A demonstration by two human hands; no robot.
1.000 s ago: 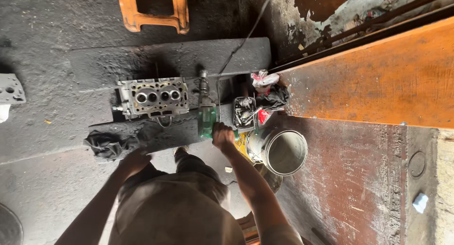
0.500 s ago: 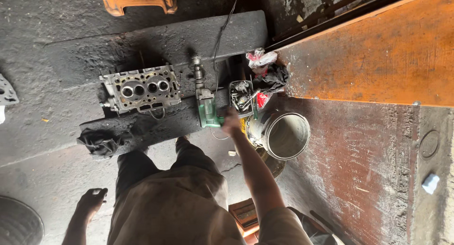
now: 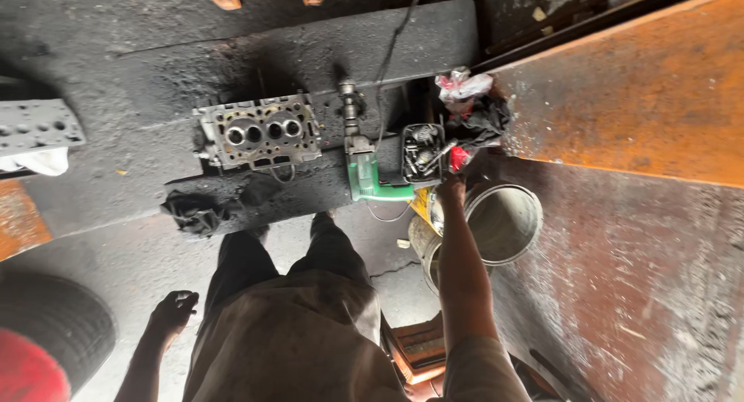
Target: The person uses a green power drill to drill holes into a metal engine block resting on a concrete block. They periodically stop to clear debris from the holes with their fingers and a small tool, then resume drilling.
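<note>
Head view is showing the person standing over a blackened slab, right arm stretching forward and down. Right hand [image 3: 452, 189] is reaching at the near edge of a small dark tray of metal parts [image 3: 422, 154], sitting at the right end of the slab just beside a green power drill [image 3: 370, 177]. From up here I cannot tell how far those fingers are opened or whether they are gripping anything; the hand is small and mostly end-on. Left hand [image 3: 172, 309] is hanging low beside the trouser leg, fingers loosely curled, holding nothing I can make out.

To the left on the slab an engine cylinder head [image 3: 260, 131] is lying flat, a black rag [image 3: 195, 212] near its lower corner. A metal bucket [image 3: 500, 224] is standing on the floor right under the reaching arm.

Risks as I am judging them: that tray is perched close to the slab's edge, so a careless tug could be tipping it and spilling small parts into the bucket or across the floor. The drill's cord [image 3: 391, 53] is trailing away across the slab near the tray, and a snagged wrist could be dragging the drill off. Sharp loose pieces in the tray could also be nicking bare fingers.
</note>
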